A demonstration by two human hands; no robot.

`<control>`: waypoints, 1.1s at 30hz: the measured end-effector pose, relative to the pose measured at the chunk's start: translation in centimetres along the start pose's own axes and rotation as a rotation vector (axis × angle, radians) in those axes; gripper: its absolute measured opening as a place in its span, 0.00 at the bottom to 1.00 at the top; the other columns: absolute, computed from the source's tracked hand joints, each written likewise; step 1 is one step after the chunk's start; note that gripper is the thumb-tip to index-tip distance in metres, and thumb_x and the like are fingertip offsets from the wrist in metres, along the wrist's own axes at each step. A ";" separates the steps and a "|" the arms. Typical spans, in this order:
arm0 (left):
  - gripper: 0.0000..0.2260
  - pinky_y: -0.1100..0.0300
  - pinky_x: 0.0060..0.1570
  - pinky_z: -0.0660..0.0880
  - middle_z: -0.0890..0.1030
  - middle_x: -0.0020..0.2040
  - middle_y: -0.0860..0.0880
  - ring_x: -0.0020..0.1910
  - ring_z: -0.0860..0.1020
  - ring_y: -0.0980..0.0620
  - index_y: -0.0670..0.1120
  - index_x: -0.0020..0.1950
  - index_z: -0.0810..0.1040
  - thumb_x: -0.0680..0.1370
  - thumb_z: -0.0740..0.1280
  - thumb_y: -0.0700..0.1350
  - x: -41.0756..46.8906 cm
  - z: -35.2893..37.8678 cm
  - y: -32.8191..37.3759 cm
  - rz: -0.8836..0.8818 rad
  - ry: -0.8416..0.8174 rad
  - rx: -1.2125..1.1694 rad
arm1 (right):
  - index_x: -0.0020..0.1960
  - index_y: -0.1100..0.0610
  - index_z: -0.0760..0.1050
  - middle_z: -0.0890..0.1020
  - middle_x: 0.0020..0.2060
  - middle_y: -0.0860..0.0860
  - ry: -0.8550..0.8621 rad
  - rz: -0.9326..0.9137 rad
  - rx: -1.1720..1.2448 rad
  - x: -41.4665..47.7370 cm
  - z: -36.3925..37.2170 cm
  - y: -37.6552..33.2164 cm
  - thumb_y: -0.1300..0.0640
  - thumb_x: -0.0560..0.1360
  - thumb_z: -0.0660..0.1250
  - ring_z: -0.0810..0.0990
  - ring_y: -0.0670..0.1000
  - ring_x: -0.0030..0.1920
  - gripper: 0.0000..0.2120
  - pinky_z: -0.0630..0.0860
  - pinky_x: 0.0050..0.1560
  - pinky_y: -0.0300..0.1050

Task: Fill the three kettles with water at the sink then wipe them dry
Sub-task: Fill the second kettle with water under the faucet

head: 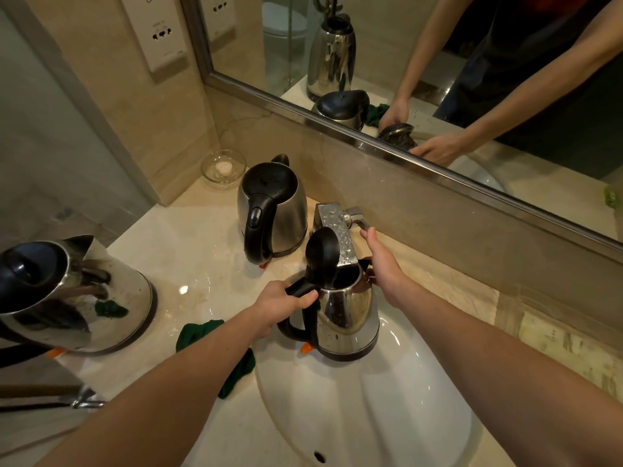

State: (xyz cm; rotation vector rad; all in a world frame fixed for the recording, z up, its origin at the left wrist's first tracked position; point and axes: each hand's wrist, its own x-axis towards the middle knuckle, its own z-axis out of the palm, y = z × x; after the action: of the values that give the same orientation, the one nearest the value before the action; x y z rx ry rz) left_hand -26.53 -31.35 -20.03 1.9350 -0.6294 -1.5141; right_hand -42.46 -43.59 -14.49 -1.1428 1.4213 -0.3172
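Observation:
A steel kettle (349, 315) with its black lid flipped up hangs over the white sink (387, 399), its mouth under the chrome faucet (337, 230). My left hand (281, 303) grips its black handle. My right hand (382, 267) reaches past the kettle's rim, its fingertips touching the faucet lever (359, 221). A second kettle (273, 210) with a shut black lid stands on the counter behind. The third, larger kettle (74, 294) stands at the near left. A dark green cloth (215, 348) lies on the counter under my left forearm.
A glass dish (223, 169) sits in the back corner by the wall. A mirror (421, 79) runs along the back above a stone ledge. A wall socket panel (161, 32) is at the upper left. A metal rail (50, 404) juts in at the lower left.

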 end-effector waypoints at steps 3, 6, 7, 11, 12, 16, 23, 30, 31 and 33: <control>0.16 0.52 0.60 0.71 0.81 0.50 0.46 0.55 0.76 0.47 0.45 0.55 0.78 0.72 0.73 0.51 0.2 0.0 -0.4 0.015 -0.006 -0.006 | 0.75 0.44 0.64 0.77 0.58 0.53 -0.016 -0.003 -0.025 0.1 -0.3 0.2 0.35 0.81 0.42 0.75 0.47 0.45 0.28 0.73 0.49 0.43; 0.15 0.53 0.58 0.72 0.81 0.49 0.45 0.53 0.76 0.47 0.44 0.54 0.78 0.72 0.73 0.51 0.4 -0.1 -0.8 0.012 -0.002 -0.005 | 0.74 0.45 0.65 0.78 0.48 0.50 -0.038 -0.007 -0.064 0.2 -0.4 0.6 0.37 0.82 0.41 0.76 0.45 0.39 0.27 0.71 0.32 0.36; 0.15 0.53 0.58 0.72 0.81 0.49 0.45 0.53 0.77 0.47 0.44 0.54 0.78 0.72 0.73 0.51 0.5 -0.1 -1.0 0.012 -0.004 -0.007 | 0.74 0.45 0.65 0.79 0.50 0.51 -0.041 -0.010 -0.059 0.4 -0.2 0.8 0.37 0.82 0.41 0.77 0.46 0.39 0.27 0.72 0.32 0.37; 0.15 0.53 0.59 0.72 0.82 0.49 0.45 0.54 0.77 0.47 0.44 0.54 0.79 0.72 0.74 0.50 1.0 -0.5 -1.6 0.013 -0.014 -0.014 | 0.73 0.47 0.67 0.80 0.46 0.50 -0.055 -0.004 -0.047 1.2 0.3 1.7 0.36 0.82 0.42 0.82 0.49 0.41 0.29 0.76 0.32 0.38; 0.15 0.52 0.59 0.72 0.82 0.50 0.46 0.54 0.77 0.47 0.45 0.54 0.79 0.72 0.74 0.51 1.2 -0.6 -1.8 0.013 -0.015 -0.011 | 0.72 0.47 0.68 0.80 0.45 0.50 -0.055 -0.004 -0.052 1.3 0.3 1.9 0.36 0.82 0.42 0.82 0.48 0.40 0.29 0.76 0.31 0.37; 0.16 0.50 0.60 0.73 0.82 0.49 0.47 0.54 0.78 0.47 0.45 0.55 0.79 0.72 0.74 0.51 1.8 -0.9 -2.1 0.022 0.004 0.004 | 0.70 0.49 0.71 0.81 0.43 0.50 -0.049 -0.002 -0.023 1.8 0.6 2.5 0.37 0.82 0.43 0.81 0.47 0.39 0.28 0.75 0.28 0.36; 0.15 0.54 0.56 0.75 0.83 0.48 0.48 0.52 0.79 0.49 0.45 0.55 0.80 0.72 0.73 0.52 2.5 -0.3 -2.7 0.101 0.030 0.082 | 0.72 0.49 0.69 0.82 0.50 0.52 -0.011 0.012 0.022 3.0 0.8 3.7 0.35 0.81 0.45 0.84 0.48 0.38 0.29 0.77 0.32 0.39; 0.23 0.60 0.53 0.73 0.78 0.55 0.52 0.54 0.77 0.53 0.48 0.67 0.70 0.75 0.68 0.56 2.0 0.2 -2.5 0.345 0.149 0.426 | 0.73 0.52 0.68 0.78 0.61 0.52 0.042 -0.021 -0.024 3.5 0.1 5.0 0.34 0.80 0.47 0.75 0.54 0.63 0.31 0.67 0.70 0.58; 0.23 0.60 0.52 0.75 0.79 0.55 0.51 0.53 0.77 0.52 0.48 0.67 0.70 0.76 0.67 0.58 2.0 0.0 -2.5 0.377 0.169 0.509 | 0.72 0.53 0.69 0.78 0.60 0.51 0.044 -0.035 -0.060 3.5 -0.1 5.2 0.35 0.81 0.47 0.75 0.53 0.63 0.30 0.67 0.69 0.57; 0.23 0.59 0.49 0.76 0.80 0.53 0.50 0.49 0.78 0.52 0.48 0.64 0.72 0.75 0.65 0.61 2.2 -0.5 -2.6 0.436 0.202 0.639 | 0.68 0.54 0.71 0.78 0.55 0.48 0.062 -0.096 -0.144 3.5 -0.4 5.7 0.38 0.82 0.47 0.75 0.51 0.59 0.27 0.69 0.65 0.51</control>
State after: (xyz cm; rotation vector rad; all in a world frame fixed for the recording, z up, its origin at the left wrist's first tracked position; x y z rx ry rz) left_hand -25.54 -30.98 -23.32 2.1595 -1.4621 -0.8886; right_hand -44.59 -43.73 -20.81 -1.3312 1.4649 -0.3237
